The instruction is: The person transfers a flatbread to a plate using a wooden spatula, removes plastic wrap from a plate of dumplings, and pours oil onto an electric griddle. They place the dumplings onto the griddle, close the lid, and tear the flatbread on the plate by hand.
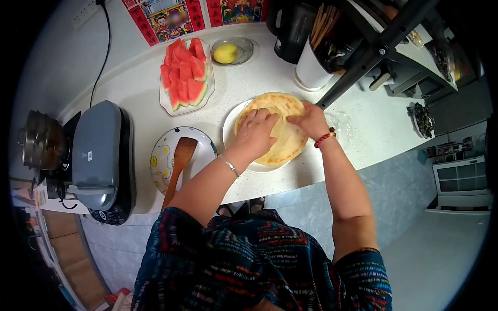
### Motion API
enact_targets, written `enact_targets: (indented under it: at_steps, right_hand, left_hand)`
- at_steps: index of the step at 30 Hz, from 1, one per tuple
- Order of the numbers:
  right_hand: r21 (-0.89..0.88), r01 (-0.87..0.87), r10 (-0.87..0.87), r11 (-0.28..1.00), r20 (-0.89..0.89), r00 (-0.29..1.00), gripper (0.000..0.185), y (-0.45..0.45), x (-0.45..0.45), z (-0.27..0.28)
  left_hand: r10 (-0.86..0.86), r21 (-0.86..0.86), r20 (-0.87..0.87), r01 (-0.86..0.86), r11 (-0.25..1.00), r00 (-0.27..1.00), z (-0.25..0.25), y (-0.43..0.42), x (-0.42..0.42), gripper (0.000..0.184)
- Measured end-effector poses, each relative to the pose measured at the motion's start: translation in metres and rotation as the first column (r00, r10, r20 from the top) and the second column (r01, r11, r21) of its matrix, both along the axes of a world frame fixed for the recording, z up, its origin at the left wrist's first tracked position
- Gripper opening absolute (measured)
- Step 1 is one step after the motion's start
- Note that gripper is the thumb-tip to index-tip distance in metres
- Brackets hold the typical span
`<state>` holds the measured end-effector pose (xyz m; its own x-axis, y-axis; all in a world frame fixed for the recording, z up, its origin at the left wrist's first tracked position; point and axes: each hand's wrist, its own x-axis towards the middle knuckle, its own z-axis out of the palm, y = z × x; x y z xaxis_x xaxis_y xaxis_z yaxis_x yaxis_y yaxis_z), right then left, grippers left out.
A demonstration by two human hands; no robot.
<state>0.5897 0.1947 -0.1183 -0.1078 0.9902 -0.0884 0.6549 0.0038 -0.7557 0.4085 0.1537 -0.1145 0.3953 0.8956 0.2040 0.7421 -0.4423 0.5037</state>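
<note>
A round golden flatbread (282, 145) lies on a white plate (229, 128) near the counter's front edge. My left hand (256, 133) rests on top of it, fingers bent a little and spread over its left half. At the upper right edge of the bread, my right hand (311, 120) has its thumb on the top surface and its fingers around the rim, partly hidden. To the left, a wooden spatula (182, 155) leans across a patterned plate (206, 146), its handle running under my left forearm.
A grey electric griddle (96, 150) stands at the left with its lid down. Cut watermelon (182, 72) on a tray and a yellow fruit (225, 53) in a glass dish sit behind. A white utensil holder (310, 67), a black kettle (291, 33) and a slanting black bar (358, 67) are at the back right.
</note>
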Motion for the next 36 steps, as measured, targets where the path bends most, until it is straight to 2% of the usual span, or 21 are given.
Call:
enact_targets:
  at_steps: [2,4,5,6,8,10,11,14,15,17,18,20,22,24,25,27,28,30,31,33,36]
  right_hand:
    - [0.253,-0.073,-0.022,0.965,0.353,0.935,0.030,-0.008,-0.015,0.010]
    - [0.323,-0.071,-0.060,0.944,0.379,0.923,0.019,-0.025,-0.039,0.026]
    - [0.276,-0.081,-0.087,0.958,0.545,0.834,0.015,-0.027,-0.055,0.021]
    - [0.340,-0.132,-0.094,0.931,0.574,0.814,0.014,-0.035,-0.064,0.024]
    - [0.268,-0.102,-0.074,0.958,0.575,0.815,0.017,-0.031,-0.064,0.028]
    - [0.230,-0.116,0.030,0.966,0.346,0.938,0.026,-0.018,-0.032,0.031]
    - [0.213,-0.037,-0.008,0.976,0.205,0.979,0.033,-0.011,-0.016,0.021]
    - [0.014,0.019,-0.021,1.000,0.104,0.994,0.036,-0.001,0.009,0.005]
    - [0.017,0.013,-0.015,1.000,0.104,0.994,0.036,0.001,0.007,0.003]
    - [0.209,-0.008,-0.066,0.978,0.348,0.935,0.031,-0.004,-0.002,0.000]
    - [0.204,-0.008,-0.065,0.979,0.347,0.936,0.031,-0.007,-0.012,0.001]
    - [0.405,-0.159,-0.139,0.900,0.613,0.778,0.013,-0.016,-0.038,0.008]
    - [0.449,-0.235,-0.157,0.862,0.678,0.718,0.009,-0.026,-0.057,0.015]
    - [0.387,-0.251,-0.099,0.887,0.692,0.715,0.010,-0.027,-0.066,0.017]
    - [0.389,-0.249,-0.102,0.887,0.691,0.716,0.010,-0.025,-0.063,0.019]
    - [0.321,-0.147,-0.050,0.936,0.532,0.845,0.023,-0.019,-0.046,0.024]
    - [0.406,-0.068,-0.103,0.912,0.385,0.917,0.036,-0.016,-0.028,0.017]
    - [0.185,0.103,-0.170,0.977,0.397,0.902,0.037,-0.028,-0.006,0.028]
    - [0.181,0.098,-0.164,0.979,0.398,0.903,0.037,-0.034,0.001,0.025]
    - [-0.261,0.066,0.050,0.963,0.414,0.909,0.041,-0.043,0.009,0.016]
    - [-0.145,0.155,-0.090,0.977,0.378,0.922,0.041,-0.053,-0.002,0.005]
  left_hand:
    - [-0.025,-0.090,-0.041,0.021,0.996,0.999,-0.003,0.001,0.005,0.052]
    - [0.029,-0.066,0.014,-0.028,0.997,0.999,-0.019,0.002,0.010,0.048]
    - [0.084,-0.043,0.067,-0.081,0.996,0.994,-0.024,0.002,0.012,0.044]
    - [0.080,-0.042,0.066,-0.077,0.996,0.995,-0.024,0.001,0.012,0.044]
    - [0.085,-0.070,0.080,-0.079,0.994,0.993,-0.023,-0.001,0.006,0.046]
    - [0.071,-0.078,0.069,-0.065,0.995,0.995,-0.017,0.000,-0.004,0.049]
    - [0.060,-0.089,0.064,-0.054,0.995,0.996,-0.013,0.001,-0.008,0.052]
    - [0.061,-0.056,0.044,-0.058,0.997,0.997,-0.005,0.002,-0.017,0.051]
    - [0.016,-0.066,0.037,-0.013,0.998,0.999,-0.003,0.003,-0.019,0.052]
    - [-0.026,-0.007,-0.003,0.026,1.000,1.000,-0.005,0.003,-0.016,0.053]
    - [-0.073,0.050,-0.042,0.075,0.996,0.996,-0.007,0.003,-0.012,0.054]
    - [-0.077,0.002,-0.107,0.077,0.997,0.991,-0.010,0.004,-0.006,0.056]
    - [-0.091,-0.042,-0.170,0.085,0.996,0.981,-0.017,0.006,-0.001,0.058]
    - [0.008,0.014,-0.045,-0.008,1.000,0.999,-0.023,0.006,0.001,0.047]
    - [-0.011,0.037,-0.059,0.013,0.999,0.998,-0.026,0.005,0.000,0.046]
    - [-0.037,0.028,-0.041,0.038,0.999,0.998,-0.021,0.003,-0.006,0.050]
    - [-0.060,0.016,-0.020,0.060,0.998,0.998,-0.018,0.002,-0.010,0.054]
    - [-0.029,-0.036,-0.072,0.027,0.999,0.997,-0.007,-0.001,-0.017,0.053]
    - [-0.001,-0.090,-0.125,-0.011,0.996,0.992,-0.005,-0.003,-0.019,0.052]
    - [0.000,-0.081,-0.143,-0.012,0.997,0.990,-0.011,-0.005,-0.022,0.050]
    - [0.002,-0.078,-0.184,-0.017,0.997,0.983,-0.011,-0.006,-0.020,0.048]
